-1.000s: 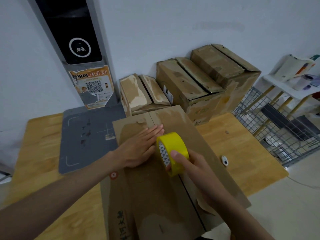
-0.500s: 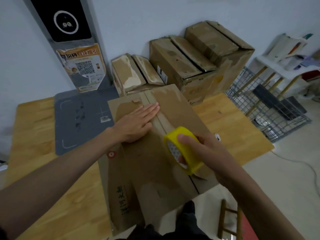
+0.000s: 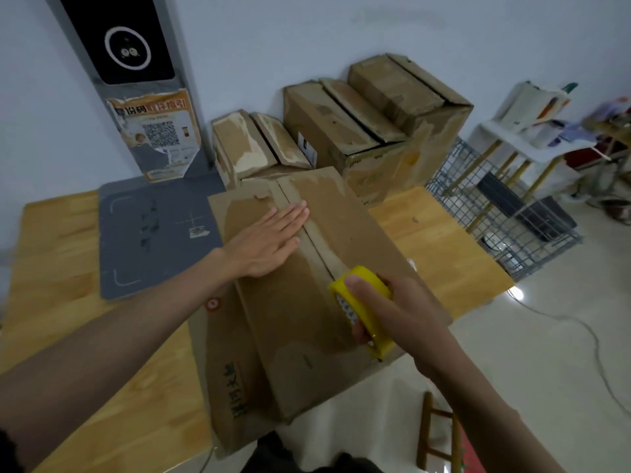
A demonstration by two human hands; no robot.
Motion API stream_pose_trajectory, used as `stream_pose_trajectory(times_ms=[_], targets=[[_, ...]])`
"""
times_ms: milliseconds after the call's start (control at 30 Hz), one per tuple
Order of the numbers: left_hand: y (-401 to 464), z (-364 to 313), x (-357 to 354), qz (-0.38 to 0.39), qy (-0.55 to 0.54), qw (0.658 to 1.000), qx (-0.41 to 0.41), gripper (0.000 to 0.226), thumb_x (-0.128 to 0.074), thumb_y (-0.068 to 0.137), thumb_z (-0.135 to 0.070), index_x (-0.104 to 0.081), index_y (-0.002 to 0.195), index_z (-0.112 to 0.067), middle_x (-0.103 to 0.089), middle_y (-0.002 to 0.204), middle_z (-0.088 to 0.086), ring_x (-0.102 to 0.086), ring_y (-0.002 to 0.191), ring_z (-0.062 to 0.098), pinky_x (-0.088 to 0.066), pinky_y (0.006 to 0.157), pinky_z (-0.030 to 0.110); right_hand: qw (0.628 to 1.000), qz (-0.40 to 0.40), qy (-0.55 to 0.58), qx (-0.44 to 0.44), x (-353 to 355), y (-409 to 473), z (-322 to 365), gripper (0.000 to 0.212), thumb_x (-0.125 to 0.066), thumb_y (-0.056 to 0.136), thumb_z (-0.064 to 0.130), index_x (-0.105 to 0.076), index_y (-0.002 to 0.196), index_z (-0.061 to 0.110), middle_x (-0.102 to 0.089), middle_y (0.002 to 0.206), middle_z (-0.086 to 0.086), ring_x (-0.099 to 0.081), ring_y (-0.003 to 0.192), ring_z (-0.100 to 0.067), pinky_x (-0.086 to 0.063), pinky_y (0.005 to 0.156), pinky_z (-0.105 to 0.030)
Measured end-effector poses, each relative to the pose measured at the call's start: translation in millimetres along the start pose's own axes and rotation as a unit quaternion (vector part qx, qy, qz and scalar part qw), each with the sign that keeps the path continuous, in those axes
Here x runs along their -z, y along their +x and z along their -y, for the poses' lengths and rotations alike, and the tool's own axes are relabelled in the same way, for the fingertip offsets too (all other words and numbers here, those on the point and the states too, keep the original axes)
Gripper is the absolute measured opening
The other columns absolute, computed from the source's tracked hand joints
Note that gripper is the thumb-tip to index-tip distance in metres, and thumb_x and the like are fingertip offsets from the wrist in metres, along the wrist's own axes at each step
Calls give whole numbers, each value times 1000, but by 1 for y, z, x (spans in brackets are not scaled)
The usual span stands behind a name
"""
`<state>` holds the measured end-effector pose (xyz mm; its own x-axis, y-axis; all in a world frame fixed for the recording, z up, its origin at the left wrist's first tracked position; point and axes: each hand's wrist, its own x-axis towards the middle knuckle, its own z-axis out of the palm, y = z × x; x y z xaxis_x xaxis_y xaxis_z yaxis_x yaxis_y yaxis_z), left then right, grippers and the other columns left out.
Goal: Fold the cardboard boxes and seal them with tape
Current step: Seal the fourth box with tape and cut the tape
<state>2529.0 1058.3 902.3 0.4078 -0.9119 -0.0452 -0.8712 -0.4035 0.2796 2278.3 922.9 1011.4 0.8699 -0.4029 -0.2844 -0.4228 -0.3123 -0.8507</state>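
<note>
A brown cardboard box (image 3: 300, 322) lies on the wooden table (image 3: 68, 254) with its two top flaps folded shut and a seam running from far to near. My left hand (image 3: 269, 240) presses flat on the left flap, fingers straight and reaching the seam near its far end. My right hand (image 3: 396, 312) grips a yellow tape roll (image 3: 362, 312) standing on edge on the seam near the box's near end.
Three worn cardboard boxes (image 3: 345, 131) stand against the wall behind the table. A grey mat (image 3: 146, 233) lies left of the box under a dark kiosk stand (image 3: 129, 63). A wire rack (image 3: 505, 213) and white shelf (image 3: 532, 138) stand at the right. A wooden stool (image 3: 437, 435) is near my legs.
My right hand has drawn the tape roll along the seam toward me, from beside the left fingertips to the box's near end. The left hand has stayed pressed on the flap.
</note>
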Motion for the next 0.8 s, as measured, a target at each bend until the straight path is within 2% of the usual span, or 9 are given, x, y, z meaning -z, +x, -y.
stream_pose_trajectory(times_ms=[100, 267, 367, 533, 633, 700, 800], targets=[[-11, -18, -7, -8, 11, 1000, -6, 65, 1, 102, -51, 9, 160, -23, 19, 166, -10, 20, 149, -1, 9, 125, 30, 999, -2, 35, 13, -1, -3, -5, 38, -60, 96, 43, -64, 95, 5, -72, 62, -13, -71, 57, -25, -56, 58, -32], [-23, -43, -10, 8, -3, 1000, -3, 70, 6, 98, -56, 6, 160, -24, 16, 166, -11, 19, 149, -4, 7, 125, 27, 998, -2, 65, 12, 4, 0, -8, 42, -63, 94, 46, -66, 95, 5, -71, 64, -14, -69, 54, -27, -58, 57, -36], [-31, -60, -14, 8, -21, 1000, -1, 71, 7, 98, -59, 3, 160, -24, 13, 167, -11, 16, 150, -3, 8, 124, 26, 997, 9, 80, 1, 8, 3, -7, 44, -64, 93, 50, -66, 94, 6, -70, 64, -12, -67, 51, -25, -56, 52, -34], [-42, -97, -30, -45, -83, 993, 69, 88, 19, 89, -69, -9, 161, -26, 0, 166, -16, 7, 150, -6, 4, 125, 25, 992, 67, 101, -43, 17, 6, -1, 31, -57, 96, 34, -64, 95, 4, -64, 57, -13, -61, 48, -23, -51, 51, -30], [-41, -102, -31, -49, -154, 982, 101, 68, 8, 101, -57, -16, 160, -32, -7, 166, -20, 2, 149, -10, 1, 125, 27, 983, 97, 144, -64, 27, 3, 2, 30, -51, 97, 24, -65, 92, -2, -64, 63, -19, -59, 48, -22, -49, 49, -25], [-40, -99, -28, -26, -160, 980, 113, 61, 4, 104, -52, -16, 159, -35, -7, 166, -21, 1, 149, -10, 1, 125, 27, 977, 101, 172, -68, 34, -1, 2, 26, -51, 98, 18, -65, 85, -1, -64, 55, -12, -60, 43, -17, -45, 42, -17], [-39, -96, -25, -15, -147, 983, 105, 69, 6, 99, -61, -14, 160, -34, -6, 166, -21, 1, 149, -9, 2, 124, 25, 973, 122, 188, -58, 42, -6, -1, 23, -56, 101, 19, -65, 82, 9, -65, 48, 2, -62, 40, -5, -45, 39, -14]])
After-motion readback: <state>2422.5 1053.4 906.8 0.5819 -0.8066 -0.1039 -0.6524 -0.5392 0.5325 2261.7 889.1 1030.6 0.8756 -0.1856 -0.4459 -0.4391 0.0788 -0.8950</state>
